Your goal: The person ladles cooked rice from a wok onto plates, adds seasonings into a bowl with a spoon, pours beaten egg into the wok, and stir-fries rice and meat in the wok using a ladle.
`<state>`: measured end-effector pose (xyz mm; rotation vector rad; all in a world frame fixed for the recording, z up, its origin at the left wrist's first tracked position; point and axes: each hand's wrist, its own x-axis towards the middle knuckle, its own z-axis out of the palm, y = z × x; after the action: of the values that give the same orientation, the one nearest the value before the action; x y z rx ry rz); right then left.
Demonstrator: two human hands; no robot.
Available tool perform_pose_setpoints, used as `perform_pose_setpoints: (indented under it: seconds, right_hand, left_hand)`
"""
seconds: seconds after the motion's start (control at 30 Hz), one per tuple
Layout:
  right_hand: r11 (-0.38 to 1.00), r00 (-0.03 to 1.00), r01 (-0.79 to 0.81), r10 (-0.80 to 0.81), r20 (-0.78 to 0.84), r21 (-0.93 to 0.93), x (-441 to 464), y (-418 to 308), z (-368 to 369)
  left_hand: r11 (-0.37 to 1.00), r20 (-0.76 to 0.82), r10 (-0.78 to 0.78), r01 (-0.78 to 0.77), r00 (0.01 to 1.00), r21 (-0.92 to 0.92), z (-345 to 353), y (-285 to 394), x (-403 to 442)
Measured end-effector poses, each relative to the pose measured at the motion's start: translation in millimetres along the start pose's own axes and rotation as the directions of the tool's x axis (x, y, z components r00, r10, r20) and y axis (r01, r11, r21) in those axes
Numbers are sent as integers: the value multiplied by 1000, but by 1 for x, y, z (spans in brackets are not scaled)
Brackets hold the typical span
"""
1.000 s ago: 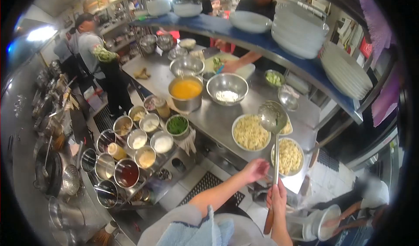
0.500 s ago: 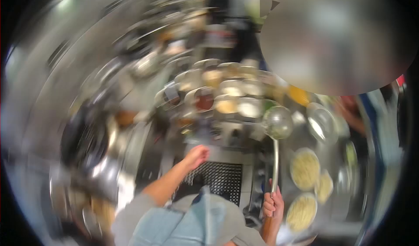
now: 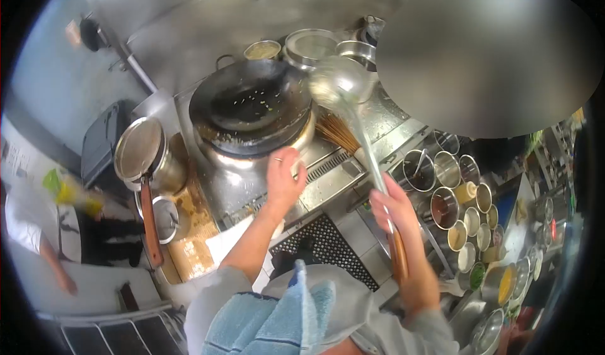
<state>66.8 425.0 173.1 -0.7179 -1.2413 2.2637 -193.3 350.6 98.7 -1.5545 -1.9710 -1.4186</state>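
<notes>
My right hand [image 3: 400,213] is wrapped round the handle of a long metal ladle [image 3: 372,153] with a wooden end. The ladle's bowl, slightly blurred, is raised to the right of a black wok [image 3: 255,106]. Small pale and green food bits lie scattered inside the wok, which sits on a round metal burner ring [image 3: 239,164]. Near the wok's front rim is my left hand [image 3: 285,182], fingers loosely bent and apart, holding nothing visible. Whether it touches the rim I cannot tell.
A bamboo brush [image 3: 339,131] lies right of the wok. On the left, a wooden-handled strainer [image 3: 140,147] rests over a metal pot beside a wooden board [image 3: 195,254]. Several seasoning containers [image 3: 445,209] stand at right. Another person's arm [image 3: 58,268] shows far left.
My view has swung left from the seasoning containers and bowls of pale food to the wok. The ladle has come along in my right hand, and my left hand is now by the wok.
</notes>
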Motion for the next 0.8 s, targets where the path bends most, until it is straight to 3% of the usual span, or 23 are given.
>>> perform_pose_setpoints:
  seconds: [0.07, 0.1, 0.17, 0.2, 0.27, 0.33, 0.4, 0.47, 0.5, 0.53, 0.6, 0.67, 0.73, 0.8]
  right_hand:
    - [857, 1000, 15, -10, 13, -515, 67, -15, 16]
    - [590, 933, 332, -322, 163, -736, 108, -1, 9]
    - [127, 830, 450, -424, 361, -884, 168, 12, 5]
    - [91, 887, 381, -318, 336, -920, 184, 10, 12]
    - [-178, 948, 301, -54, 315, -937, 206, 5, 30]
    - [-213, 921, 368, -47, 386, -905, 206, 0, 40]
    - [-201, 917, 385, -21, 397, -901, 229, 21, 34]
    - [-156, 881, 456, -59, 469, -876, 241, 24, 30]
    - [-202, 836, 518, -85, 542, -831, 257, 35, 26]
    - [-170, 843, 518, -66, 535, -838, 255, 29, 27]
    - [-211, 884, 453, -18, 466, -866, 212, -9, 40]
    - [-167, 816, 424, -355, 456, -890, 179, -10, 29]
    - [26, 692, 515, -603, 398, -857, 102, -29, 13]
    - [401, 710, 493, -699, 90, -772, 32, -15, -33]
  left_hand:
    - [987, -14, 67, -64, 998, 146, -6, -17, 34]
    - [978, 51, 55, -64, 997, 196, 1, -28, 40]
    - [945, 200, 25, -88, 980, 316, 11, -35, 44]
    - [914, 279, -9, -105, 960, 391, 10, -32, 41]
    - [927, 293, -76, -40, 953, 372, 10, -35, 39]
    - [930, 276, -176, 68, 945, 360, 10, -37, 37]
    - [895, 186, -8, -76, 982, 440, 20, -59, 25]
    - [928, 197, -36, -40, 980, 369, 16, -59, 28]
    - [930, 181, 30, -94, 983, 355, 17, -62, 28]
    - [925, 211, 55, -129, 976, 358, 15, -64, 28]
    - [910, 113, 255, -278, 960, 307, 9, -57, 32]
    - [992, 23, 55, -57, 998, 114, 6, -64, 27]
    - [999, -112, 50, -50, 992, 0, -3, -22, 37]
    - [968, -136, 31, -64, 990, -244, 3, 21, 41]
